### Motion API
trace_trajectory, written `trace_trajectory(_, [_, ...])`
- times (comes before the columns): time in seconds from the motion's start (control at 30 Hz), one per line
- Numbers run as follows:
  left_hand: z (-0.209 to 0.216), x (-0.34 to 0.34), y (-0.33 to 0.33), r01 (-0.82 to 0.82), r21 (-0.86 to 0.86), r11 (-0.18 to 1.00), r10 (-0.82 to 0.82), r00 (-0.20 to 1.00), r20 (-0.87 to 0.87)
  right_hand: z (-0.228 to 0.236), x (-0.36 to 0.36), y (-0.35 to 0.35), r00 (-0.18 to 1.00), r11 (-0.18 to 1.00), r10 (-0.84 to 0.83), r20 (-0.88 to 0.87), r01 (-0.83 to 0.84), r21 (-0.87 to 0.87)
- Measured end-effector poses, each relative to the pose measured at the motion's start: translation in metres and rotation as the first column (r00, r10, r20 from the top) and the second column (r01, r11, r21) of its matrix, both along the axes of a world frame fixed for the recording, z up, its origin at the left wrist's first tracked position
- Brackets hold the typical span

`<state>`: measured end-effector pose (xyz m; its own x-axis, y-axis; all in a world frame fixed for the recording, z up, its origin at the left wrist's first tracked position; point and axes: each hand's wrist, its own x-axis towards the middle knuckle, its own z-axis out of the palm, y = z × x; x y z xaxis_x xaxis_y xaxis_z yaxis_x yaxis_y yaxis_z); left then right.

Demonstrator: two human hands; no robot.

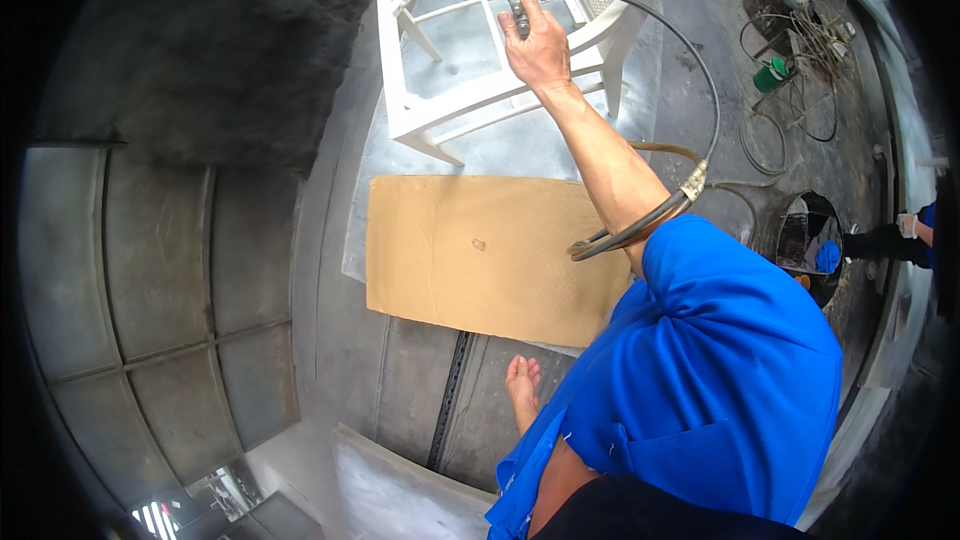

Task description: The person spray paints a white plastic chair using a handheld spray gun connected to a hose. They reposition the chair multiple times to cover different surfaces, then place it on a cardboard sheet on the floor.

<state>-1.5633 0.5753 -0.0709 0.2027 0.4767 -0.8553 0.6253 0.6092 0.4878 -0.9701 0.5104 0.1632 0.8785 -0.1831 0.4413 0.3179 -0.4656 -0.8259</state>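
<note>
Clearly, the right hand [541, 48] grasps a spray gun [518, 8] over the white chair [475, 103], which stands just beyond the cardboard sheet [480, 260]; the left hand [522, 387] hangs loose and empty. For an even pass, the spray gun is probably best held square to each surface and moved steadily, with the black hose [714, 95] lifted so it cannot drag across the white chair.

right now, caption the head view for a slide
Right hand holding a hose-fed spray gun over a white chair.
</note>
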Motion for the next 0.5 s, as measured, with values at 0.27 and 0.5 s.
trace_trajectory(0.27, [-0.065,-0.074,-0.045,-0.017,-0.091,0.996,0.013,0.999,-0.047,0.005,0.012,0.019,0.991,0.988,0.116,-0.060,-0.122,-0.091])
trace_trajectory(0.5, [-0.088,-0.099,-0.069,-0.159,-0.094,0.983,0.151,0.984,-0.090,0.011,0.002,0.054,0.920,0.920,0.393,-0.001,-0.393,-0.002])
